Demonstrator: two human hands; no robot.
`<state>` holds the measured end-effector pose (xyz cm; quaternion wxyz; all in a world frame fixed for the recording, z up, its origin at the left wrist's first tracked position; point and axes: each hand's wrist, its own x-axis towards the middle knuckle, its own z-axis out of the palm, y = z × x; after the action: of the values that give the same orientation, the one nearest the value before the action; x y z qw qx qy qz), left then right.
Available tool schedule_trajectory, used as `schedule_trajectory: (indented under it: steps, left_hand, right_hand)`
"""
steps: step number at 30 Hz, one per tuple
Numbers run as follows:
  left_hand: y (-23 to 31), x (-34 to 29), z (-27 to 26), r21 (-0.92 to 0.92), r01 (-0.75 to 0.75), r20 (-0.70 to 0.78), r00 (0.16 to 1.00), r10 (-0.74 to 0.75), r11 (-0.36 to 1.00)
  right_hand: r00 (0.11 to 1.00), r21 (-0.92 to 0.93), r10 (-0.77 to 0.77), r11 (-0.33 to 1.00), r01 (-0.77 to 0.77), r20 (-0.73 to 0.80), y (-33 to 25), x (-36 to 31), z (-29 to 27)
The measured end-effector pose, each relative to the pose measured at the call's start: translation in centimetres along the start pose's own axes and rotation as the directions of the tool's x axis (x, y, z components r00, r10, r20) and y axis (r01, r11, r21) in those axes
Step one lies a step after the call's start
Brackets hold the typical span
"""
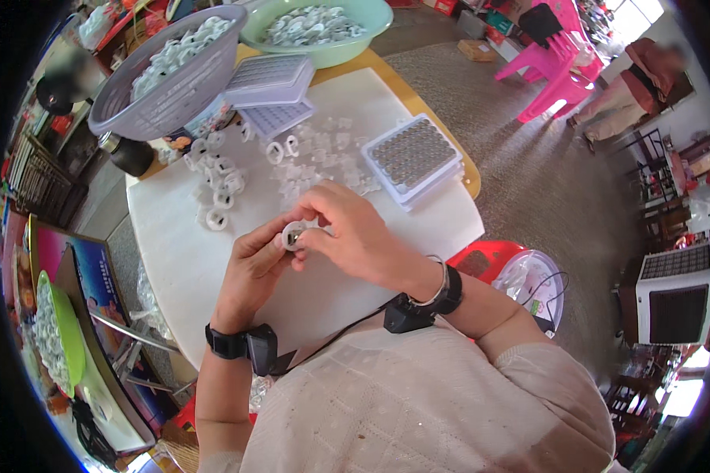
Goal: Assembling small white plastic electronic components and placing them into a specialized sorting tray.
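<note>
Over the near part of the white table top, my left hand [258, 256] pinches a small white ring-shaped plastic part [289, 234] between thumb and fingers. My right hand [347, 232] closes on the same part from the right, its thumb against the ring's dark centre. Whether the right fingers also hold a smaller piece is hidden. Beyond my hands lie many small translucent plastic pieces [341, 142]. A loose pile of similar white rings [222, 183] is to their left. On the right, a square tray [414, 162] carries rows of small round metallic-looking parts.
A grey-purple basket [118, 118] and a pale green basin [375, 20], both full of white parts, stand at the back. Stacked plastic trays [270, 79] and a dark bottle [126, 154] are near them. Pink chairs [556, 71] and a standing person [639, 83] are far right.
</note>
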<state>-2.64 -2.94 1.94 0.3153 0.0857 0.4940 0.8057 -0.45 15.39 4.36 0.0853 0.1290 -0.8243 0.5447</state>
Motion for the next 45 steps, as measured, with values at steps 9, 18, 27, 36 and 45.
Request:
schedule_trajectory:
  steps: [9, 18, 27, 36, 45]
  left_hand:
    - [-0.2, 0.0, -0.1, 0.079, 0.054, -0.042, 0.998, -0.051, 0.995]
    - [0.6, 0.2, 0.4, 0.152, 0.126, -0.007, 0.992, -0.127, 0.98]
    - [0.1, 0.2, -0.4, 0.102, 0.131, 0.011, 0.991, -0.133, 0.986]
    - [0.4, 0.5, -0.1, -0.086, 0.07, -0.017, 0.997, -0.072, 0.994]
    - [-0.2, 0.5, -0.8, -0.1, 0.052, -0.021, 0.998, -0.055, 0.994]
  right_hand:
    - [0.992, 0.063, 0.024, 0.997, -0.033, 0.124, 1.0, -0.3, -0.1]
    - [0.992, 0.009, -0.007, 1.0, 0.006, 0.129, 1.7, -0.9, 0.0]
    - [0.975, 0.057, 0.137, 0.987, -0.149, 0.176, 1.9, -0.4, -0.2]
    - [0.994, 0.081, 0.065, 0.994, -0.073, 0.09, 0.6, 0.0, 0.2]
    - [0.931, -0.301, -0.365, 0.89, 0.342, -0.021, 0.6, 0.2, 1.5]
